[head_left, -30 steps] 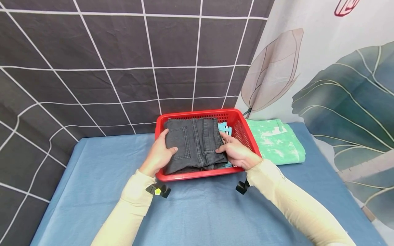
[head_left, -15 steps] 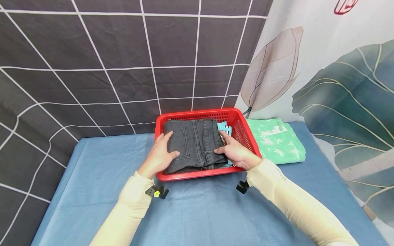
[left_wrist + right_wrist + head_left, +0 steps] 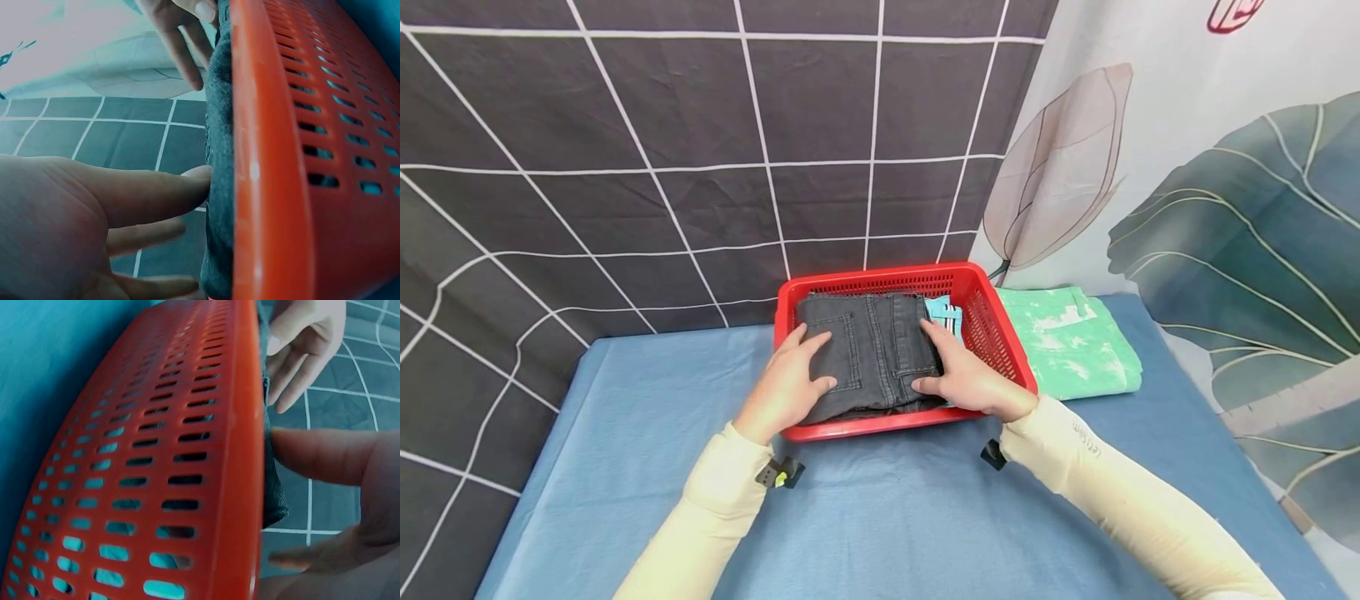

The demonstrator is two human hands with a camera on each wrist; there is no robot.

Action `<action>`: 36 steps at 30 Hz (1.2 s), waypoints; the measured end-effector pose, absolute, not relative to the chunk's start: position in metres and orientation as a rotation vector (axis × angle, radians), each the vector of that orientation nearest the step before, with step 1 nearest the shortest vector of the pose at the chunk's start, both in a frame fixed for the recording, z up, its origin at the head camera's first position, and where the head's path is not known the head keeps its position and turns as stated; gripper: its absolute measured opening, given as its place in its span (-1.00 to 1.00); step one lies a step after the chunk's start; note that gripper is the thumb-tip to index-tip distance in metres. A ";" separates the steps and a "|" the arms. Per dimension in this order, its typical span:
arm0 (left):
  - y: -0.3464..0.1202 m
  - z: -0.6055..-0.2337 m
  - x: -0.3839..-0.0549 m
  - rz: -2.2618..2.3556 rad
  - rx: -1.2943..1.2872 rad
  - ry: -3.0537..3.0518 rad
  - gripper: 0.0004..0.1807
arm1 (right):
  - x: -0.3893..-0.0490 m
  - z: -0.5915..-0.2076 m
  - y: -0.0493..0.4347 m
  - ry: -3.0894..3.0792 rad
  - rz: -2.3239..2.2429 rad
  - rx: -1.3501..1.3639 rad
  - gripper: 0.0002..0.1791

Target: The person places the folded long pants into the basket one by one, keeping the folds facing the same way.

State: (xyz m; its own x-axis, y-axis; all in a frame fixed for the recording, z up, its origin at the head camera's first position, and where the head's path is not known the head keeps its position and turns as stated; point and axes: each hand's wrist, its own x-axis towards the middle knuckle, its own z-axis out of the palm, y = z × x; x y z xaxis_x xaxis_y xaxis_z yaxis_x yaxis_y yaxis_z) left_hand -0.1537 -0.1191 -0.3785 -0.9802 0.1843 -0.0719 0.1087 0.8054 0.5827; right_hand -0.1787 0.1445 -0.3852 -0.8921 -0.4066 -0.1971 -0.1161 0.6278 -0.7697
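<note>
Folded dark jeans (image 3: 876, 346) lie flat in a red basket (image 3: 865, 428), a light-blue striped cloth (image 3: 947, 313) peeking out beside them. Neither hand grips anything — the left hand (image 3: 781, 385) has its fingers spread at one side of the jeans, the right hand (image 3: 964, 379) its fingers outstretched at the other, both thumbs touching the denim. Just right of the basket sits a folded green cloth (image 3: 1071, 343).
</note>
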 end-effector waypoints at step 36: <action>-0.113 -0.397 -0.151 0.629 0.459 2.959 -0.50 | -0.182 -0.390 0.145 2.587 -0.627 -0.702 -0.25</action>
State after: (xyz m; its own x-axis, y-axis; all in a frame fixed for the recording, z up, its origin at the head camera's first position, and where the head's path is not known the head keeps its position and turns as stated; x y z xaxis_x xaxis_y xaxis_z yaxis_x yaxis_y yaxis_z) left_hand -0.1509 -0.1127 -0.3966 -0.9518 0.3063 -0.0177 0.2726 0.8708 0.4092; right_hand -0.1819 0.1453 -0.3902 -0.8004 -0.5476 -0.2440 -0.3751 0.7749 -0.5087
